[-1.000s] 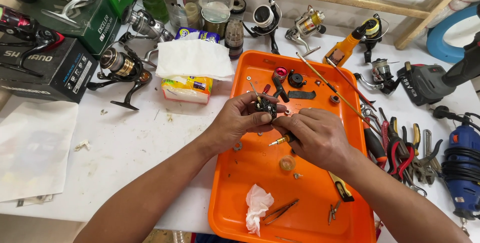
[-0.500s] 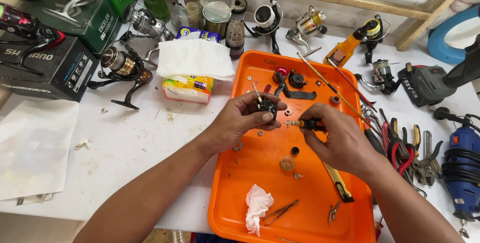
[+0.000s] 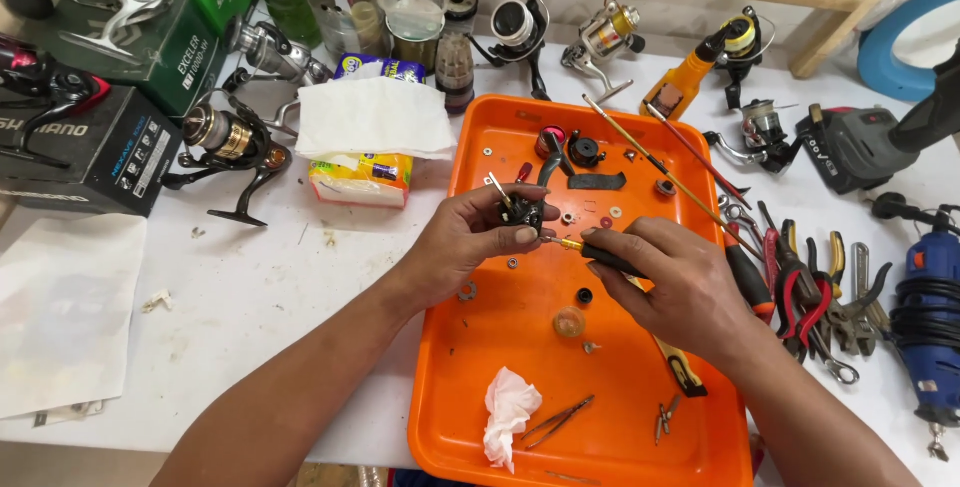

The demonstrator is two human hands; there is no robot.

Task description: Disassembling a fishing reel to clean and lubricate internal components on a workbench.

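Over the orange tray [image 3: 600, 447] my left hand [image 3: 470, 237] grips a small black reel body [image 3: 524, 212]. My right hand [image 3: 670, 282] holds a screwdriver [image 3: 575, 246] with a black handle and yellow collar, its tip touching the reel body's right side. Small washers, screws, a black knob and an amber gear [image 3: 568, 322] lie loose on the tray under the hands.
A crumpled tissue [image 3: 508, 412] and tweezers [image 3: 560, 417] lie at the tray's front. Pliers and cutters [image 3: 810, 287] and a blue rotary tool [image 3: 935, 327] lie to the right. Several fishing reels, boxes, a tissue pack [image 3: 370, 142] and jars stand along the back and left.
My right hand drew back to the right from the reel body, then settled with the screwdriver tip against the part. The left hand stayed put.
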